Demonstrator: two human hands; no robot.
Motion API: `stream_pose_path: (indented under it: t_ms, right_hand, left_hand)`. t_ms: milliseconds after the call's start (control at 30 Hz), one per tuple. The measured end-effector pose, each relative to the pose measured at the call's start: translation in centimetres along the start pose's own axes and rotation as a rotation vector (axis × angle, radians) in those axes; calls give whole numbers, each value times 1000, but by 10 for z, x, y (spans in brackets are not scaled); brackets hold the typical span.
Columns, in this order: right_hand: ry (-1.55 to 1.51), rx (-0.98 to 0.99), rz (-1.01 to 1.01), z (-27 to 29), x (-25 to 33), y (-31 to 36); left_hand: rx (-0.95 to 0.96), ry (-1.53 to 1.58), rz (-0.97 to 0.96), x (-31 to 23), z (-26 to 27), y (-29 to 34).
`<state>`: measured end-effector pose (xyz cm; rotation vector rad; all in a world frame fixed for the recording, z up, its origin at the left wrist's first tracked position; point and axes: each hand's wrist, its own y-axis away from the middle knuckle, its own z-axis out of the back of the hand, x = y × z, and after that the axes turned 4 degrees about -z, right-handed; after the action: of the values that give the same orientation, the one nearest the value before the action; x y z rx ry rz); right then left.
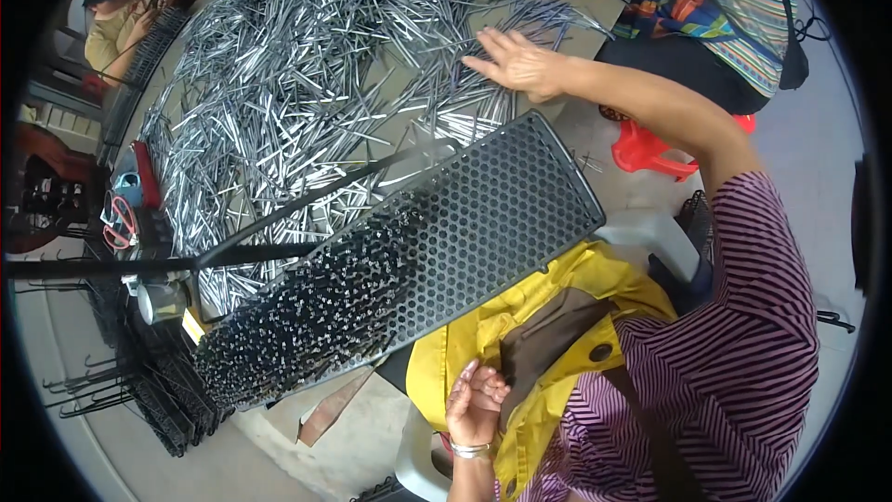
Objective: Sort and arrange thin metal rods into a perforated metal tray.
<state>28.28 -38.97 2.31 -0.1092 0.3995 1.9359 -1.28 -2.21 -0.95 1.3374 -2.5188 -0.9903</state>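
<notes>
My right hand (517,63) reaches over a pile of thin grey and silver strips (307,65), palm down with fingers and thumb spread. Down by the yellow apron (557,316), my left hand (477,400) is raised with its fingers curled in. Whether anything small sits in those fingers I cannot make out. Between the hands lies a long black tray (497,209) full of round holes, tilted across the table's near edge. Dark, thin pieces with shiny tips (307,321) stand packed in its left half; holes show bare on the right.
A dark metal bar (279,214) crosses above the tray's far side. Red-handled scissors (119,223) and a metal cup (163,301) are at the left. Black wire racks (167,400) hang below them. A person (135,9) sits far left; another in stripes (734,19) is close by, far right, near a red stool (646,153).
</notes>
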Motion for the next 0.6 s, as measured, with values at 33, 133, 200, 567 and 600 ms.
stream_pose_path:
  t_ms: [33,133,200,567,600]
  right_hand:
    - [75,-64,58,-6,1,-13]
    - [73,-10,171,2,9,-47]
    - [85,-72,203,-3,9,-72]
    - [41,-311,220,11,11,-141]
    - [29,-313,237,18,24,-147]
  left_hand:
    - [-6,0,3,0,1,-1]
    - [3,4,37,-3,6,-4]
    - [3,8,53,-4,7,-6]
    - [-28,-18,62,-6,6,-9]
    - [-44,-12,55,-9,8,-6]
